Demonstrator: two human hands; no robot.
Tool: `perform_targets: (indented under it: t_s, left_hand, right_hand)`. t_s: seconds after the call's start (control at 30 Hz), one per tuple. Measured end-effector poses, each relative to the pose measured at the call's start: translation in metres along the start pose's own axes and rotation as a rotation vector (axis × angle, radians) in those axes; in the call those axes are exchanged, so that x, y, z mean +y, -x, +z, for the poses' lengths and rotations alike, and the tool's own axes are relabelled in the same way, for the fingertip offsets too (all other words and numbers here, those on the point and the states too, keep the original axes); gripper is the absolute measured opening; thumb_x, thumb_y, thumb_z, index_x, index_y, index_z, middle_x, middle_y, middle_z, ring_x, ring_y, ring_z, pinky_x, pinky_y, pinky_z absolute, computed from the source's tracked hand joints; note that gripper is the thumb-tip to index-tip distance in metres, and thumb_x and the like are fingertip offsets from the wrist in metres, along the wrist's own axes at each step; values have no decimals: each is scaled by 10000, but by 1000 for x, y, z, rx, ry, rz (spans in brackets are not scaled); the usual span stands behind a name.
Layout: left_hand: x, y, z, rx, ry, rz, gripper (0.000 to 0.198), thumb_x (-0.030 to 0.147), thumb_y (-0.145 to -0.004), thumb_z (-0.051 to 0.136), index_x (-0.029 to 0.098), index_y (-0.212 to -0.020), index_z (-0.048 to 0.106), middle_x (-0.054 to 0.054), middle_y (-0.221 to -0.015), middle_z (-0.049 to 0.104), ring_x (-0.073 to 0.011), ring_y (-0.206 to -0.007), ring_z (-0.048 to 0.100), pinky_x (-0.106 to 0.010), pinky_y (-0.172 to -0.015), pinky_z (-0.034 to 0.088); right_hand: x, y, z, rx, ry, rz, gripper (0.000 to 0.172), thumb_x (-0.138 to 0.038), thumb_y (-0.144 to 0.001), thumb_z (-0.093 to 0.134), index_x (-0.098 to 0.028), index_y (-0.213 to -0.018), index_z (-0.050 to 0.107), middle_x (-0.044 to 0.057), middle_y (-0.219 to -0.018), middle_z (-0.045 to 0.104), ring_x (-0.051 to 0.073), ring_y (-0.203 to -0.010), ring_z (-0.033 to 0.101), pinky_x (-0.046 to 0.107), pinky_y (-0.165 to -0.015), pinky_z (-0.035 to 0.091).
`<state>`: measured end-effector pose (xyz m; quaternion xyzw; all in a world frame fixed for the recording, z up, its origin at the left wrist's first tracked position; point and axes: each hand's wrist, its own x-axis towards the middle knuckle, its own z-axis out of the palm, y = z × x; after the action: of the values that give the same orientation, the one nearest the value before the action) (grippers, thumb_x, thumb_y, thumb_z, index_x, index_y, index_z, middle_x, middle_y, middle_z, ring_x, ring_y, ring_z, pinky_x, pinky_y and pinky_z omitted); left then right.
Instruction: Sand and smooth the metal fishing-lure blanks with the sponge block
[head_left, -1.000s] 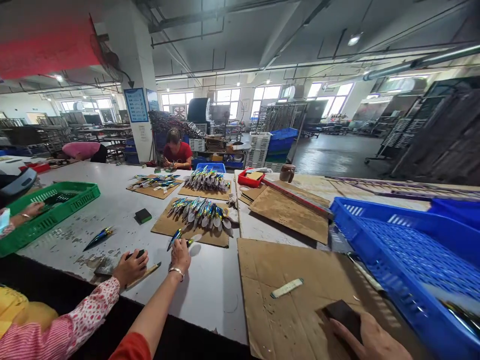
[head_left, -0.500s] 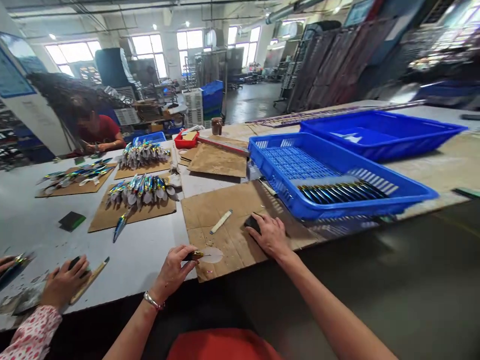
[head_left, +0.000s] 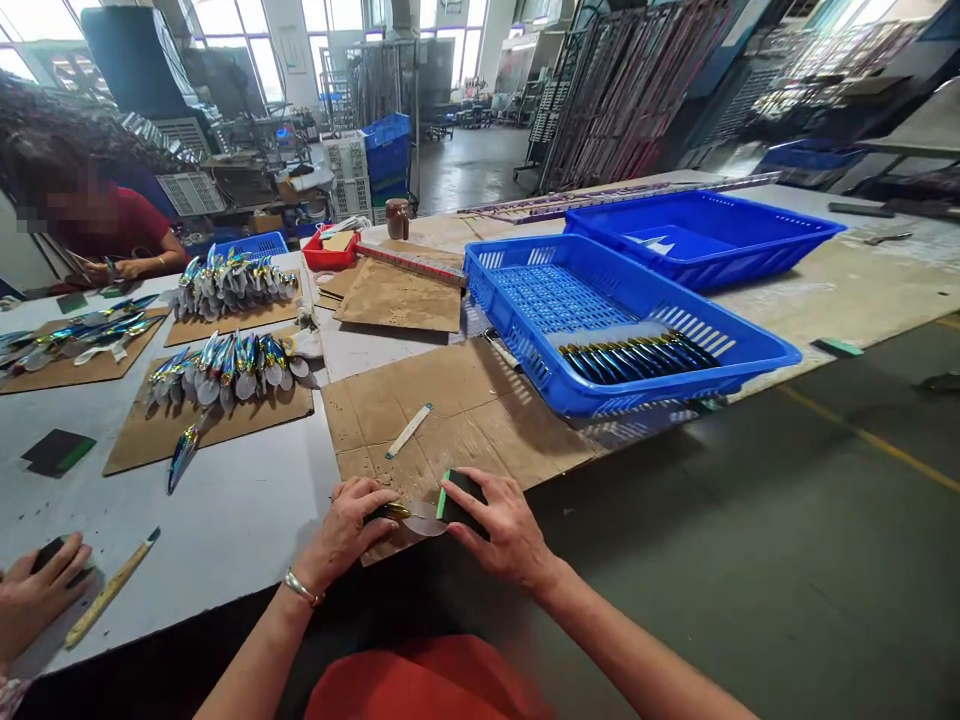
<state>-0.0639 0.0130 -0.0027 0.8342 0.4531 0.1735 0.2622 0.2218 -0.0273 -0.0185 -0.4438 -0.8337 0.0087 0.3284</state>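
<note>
My left hand grips a shiny dark and gold fishing lure at the cardboard's near edge; its clear round lip points right. My right hand is closed around a black sanding block with a green edge, close beside the lip. Whether block and lip touch, I cannot tell. Under both hands lies a brown cardboard sheet. A small knife-like stick rests on it just beyond my hands.
Lures lie heaped on cardboard at left. A blue basket with a row of lures stands at right, before a deeper blue tray. A co-worker's hand holds a dark block at lower left. Another person sits across.
My right hand has brought the sanding block left and nearer, from the middle of the cardboard to the lure's lip. My left hand keeps its hold. The view has shifted right and down.
</note>
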Motion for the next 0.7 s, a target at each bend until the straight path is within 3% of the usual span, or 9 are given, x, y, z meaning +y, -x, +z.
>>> perform_targets:
  t_s: [0.27, 0.47, 0.7]
  left_hand:
    - [7, 1, 0, -18, 0, 9, 248, 231, -876, 749, 275, -1114, 693, 1, -1041, 694, -203, -1025, 573, -374, -937, 376]
    - [11, 0, 1, -22, -34, 14, 204, 286, -907, 718, 275, -1109, 695, -7, -1044, 699, -207, -1006, 561, -381, -916, 363]
    - [10, 2, 5, -5, -34, 15, 188, 288, -918, 699, 275, -1105, 698, -13, -1028, 700, -208, -989, 556, -382, -907, 358]
  right_hand:
    - [-16, -23, 15, 0, -16, -17, 413, -458, -1088, 442, -227, -1361, 648, 169, -1342, 542, 321, -1134, 552, 458, -910, 398]
    - [-6, -11, 8, -70, 14, -13, 392, -439, -1094, 446, -231, -1361, 644, 167, -1350, 541, 308, -1139, 549, 448, -917, 395]
    - [-12, -14, 16, -48, -4, -13, 414, -442, -1096, 422, -236, -1397, 618, 173, -1362, 530, 319, -1157, 546, 457, -921, 400]
